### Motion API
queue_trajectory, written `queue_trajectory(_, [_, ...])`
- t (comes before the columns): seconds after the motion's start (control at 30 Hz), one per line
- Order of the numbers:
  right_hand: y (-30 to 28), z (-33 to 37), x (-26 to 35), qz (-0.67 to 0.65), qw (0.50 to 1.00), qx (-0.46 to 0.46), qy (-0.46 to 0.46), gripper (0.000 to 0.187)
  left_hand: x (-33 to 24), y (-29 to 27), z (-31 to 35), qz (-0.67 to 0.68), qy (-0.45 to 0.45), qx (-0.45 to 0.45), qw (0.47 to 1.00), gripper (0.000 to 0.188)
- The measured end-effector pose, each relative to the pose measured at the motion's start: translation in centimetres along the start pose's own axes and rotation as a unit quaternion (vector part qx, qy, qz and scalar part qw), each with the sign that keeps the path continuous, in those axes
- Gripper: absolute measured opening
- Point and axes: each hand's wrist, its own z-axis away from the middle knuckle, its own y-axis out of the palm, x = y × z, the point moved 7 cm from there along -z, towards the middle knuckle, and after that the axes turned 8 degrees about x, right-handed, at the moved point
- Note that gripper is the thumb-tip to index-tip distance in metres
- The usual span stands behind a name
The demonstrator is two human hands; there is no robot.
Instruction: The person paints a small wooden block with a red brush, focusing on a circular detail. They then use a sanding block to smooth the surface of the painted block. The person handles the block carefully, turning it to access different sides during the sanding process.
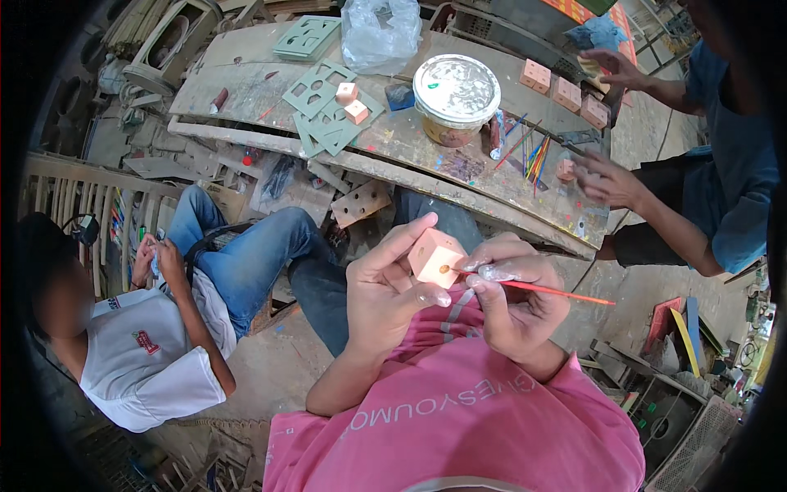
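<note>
A pinkish wooden cube (429,256) with round holes in its faces is gripped between the thumb and fingers of my left hand (389,283). Pinched in my right hand (518,289) is a thin red paintbrush (566,293), its tip at the hole in the face turned toward me. White smears mark the fingertips of both hands. On the workbench ahead, two similar small cubes (356,111) rest on green flat cut-out panels (322,98).
A paint-spattered workbench (475,176) carries a lidded bucket (456,92), several thin brushes (537,156), a plastic bag (379,37) and a row of cubes (566,93). A person in blue (738,164) reaches over its right end. Another person in white (156,353) sits at left.
</note>
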Motion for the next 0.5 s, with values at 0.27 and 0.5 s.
queue_trajectory(0.27, [-0.1, -0.6, 0.0, 0.010, 0.999, 0.037, -0.013, 0.013, -0.5, -0.2, 0.3, -0.016, -0.018, 0.027, 0.999, 0.047])
queue_trajectory(0.5, [0.0, -1.0, 0.9, 0.034, 0.993, 0.115, 0.001, 0.013, -1.7, 0.5, 1.1, -0.144, 0.071, 0.019, 0.987, 0.046])
